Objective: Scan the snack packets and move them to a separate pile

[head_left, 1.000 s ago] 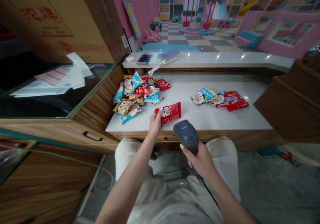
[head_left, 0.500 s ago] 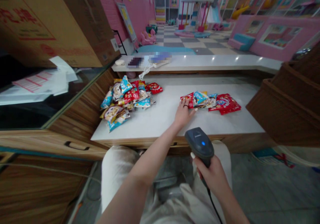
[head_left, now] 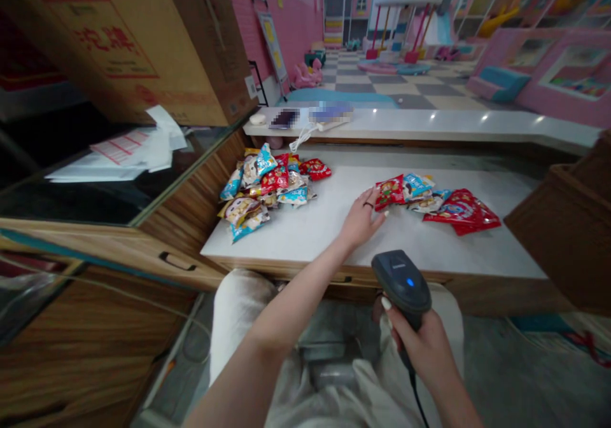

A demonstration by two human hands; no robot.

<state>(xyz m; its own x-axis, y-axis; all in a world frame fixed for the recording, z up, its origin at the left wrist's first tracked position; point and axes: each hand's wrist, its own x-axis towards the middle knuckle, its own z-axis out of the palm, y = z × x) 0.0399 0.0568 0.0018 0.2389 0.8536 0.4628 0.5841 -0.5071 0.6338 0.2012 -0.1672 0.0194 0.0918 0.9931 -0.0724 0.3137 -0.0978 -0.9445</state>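
Note:
My right hand (head_left: 422,345) is wrapped round the handle of a dark barcode scanner (head_left: 401,282), which has a lit blue light and a cable hanging below. It is held above my lap, in front of the counter edge. My left hand (head_left: 361,221) reaches over the white counter with its fingers stretched out, the fingertips at the left edge of a red snack bag (head_left: 390,191). A row of blue-and-white snack bags (head_left: 416,187) and red bags (head_left: 463,210) continues to the right. Several more snack bags (head_left: 274,177) lie heaped on the counter's left side.
A large cardboard box (head_left: 191,53) and loose papers (head_left: 128,151) rest on the dark glass top at left. Two blurred devices and a white cable (head_left: 300,138) are on the raised ledge (head_left: 405,123). A brown woven basket (head_left: 563,224) stands at right.
The view has turned left, so the counter appears further right. My left fingers have slid off the red bag to its left edge, showing more of it. The scanner stays in my right hand.

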